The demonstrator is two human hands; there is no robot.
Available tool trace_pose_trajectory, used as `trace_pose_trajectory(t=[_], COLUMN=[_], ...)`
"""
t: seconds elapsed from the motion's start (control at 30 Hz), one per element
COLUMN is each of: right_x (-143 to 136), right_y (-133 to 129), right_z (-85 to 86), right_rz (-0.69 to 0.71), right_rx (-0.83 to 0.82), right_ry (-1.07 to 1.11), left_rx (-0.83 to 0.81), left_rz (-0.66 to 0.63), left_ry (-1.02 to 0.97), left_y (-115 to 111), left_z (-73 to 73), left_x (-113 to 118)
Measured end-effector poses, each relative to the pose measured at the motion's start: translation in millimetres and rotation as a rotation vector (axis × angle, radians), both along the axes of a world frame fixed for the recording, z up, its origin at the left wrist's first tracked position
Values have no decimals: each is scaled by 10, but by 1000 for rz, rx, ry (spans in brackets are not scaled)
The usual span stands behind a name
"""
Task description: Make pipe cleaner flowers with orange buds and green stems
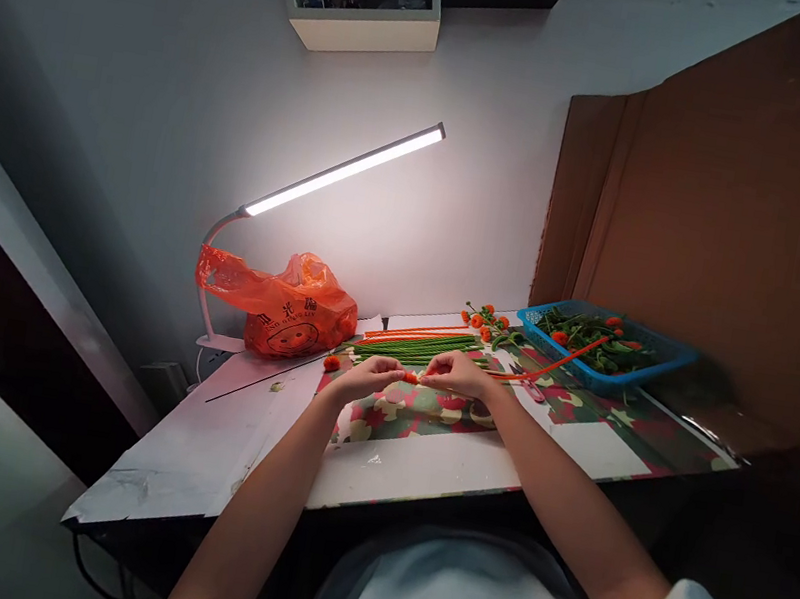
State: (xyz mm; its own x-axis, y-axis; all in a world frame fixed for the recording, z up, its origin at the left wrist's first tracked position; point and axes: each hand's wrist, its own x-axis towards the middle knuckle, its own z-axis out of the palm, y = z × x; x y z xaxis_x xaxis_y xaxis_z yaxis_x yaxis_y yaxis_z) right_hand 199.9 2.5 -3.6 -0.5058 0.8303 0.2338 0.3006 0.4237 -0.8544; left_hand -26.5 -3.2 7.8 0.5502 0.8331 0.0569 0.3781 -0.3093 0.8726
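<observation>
Over the patterned sheet, my left hand [374, 376] pinches the head of a small orange flower [410, 378]. My right hand [455, 373] is closed on the pale end of this flower, just to the right; the fingers hide part of it. Just behind both hands lies a bundle of long green stems [415, 345], with orange strips [414, 330] at its back. Left of the bundle sits a loose orange flower head [332, 363]. Several orange flowers [488, 324] lie at the back, and pink-handled scissors [532, 390] rest to the right of my right hand.
A blue basket [607, 378] of leaves and orange flowers stands at the right, before a cardboard panel [718, 208]. An orange plastic bag [302, 314] and a lit desk lamp [345, 169] are at the left. A thin dark rod [258, 378] lies on the white table covering [194, 449].
</observation>
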Motion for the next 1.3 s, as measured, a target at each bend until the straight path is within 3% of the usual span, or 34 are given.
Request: trace_pose_trajectory(t=[0.2, 0.3, 0.6, 0.87, 1.3], right_x=[-93, -160, -334, -379, -396], right_y=[-18, -30, -124, -140, -162], right_z=[-57, -90, -173, -217, -257], right_rz=[-209, -268, -385, -439, -391], right_rx=[405, 518, 695, 744, 871], right_ry=[-143, -229, -411, -482, -563], left_rx=[193, 230, 296, 331, 461], left_rz=[105, 153, 225, 253, 234], left_ry=[87, 104, 142, 258, 323], left_y=[6, 9, 11, -37, 30], left_z=[-51, -70, -97, -84, -137], left_x=[60, 84, 120, 159, 94])
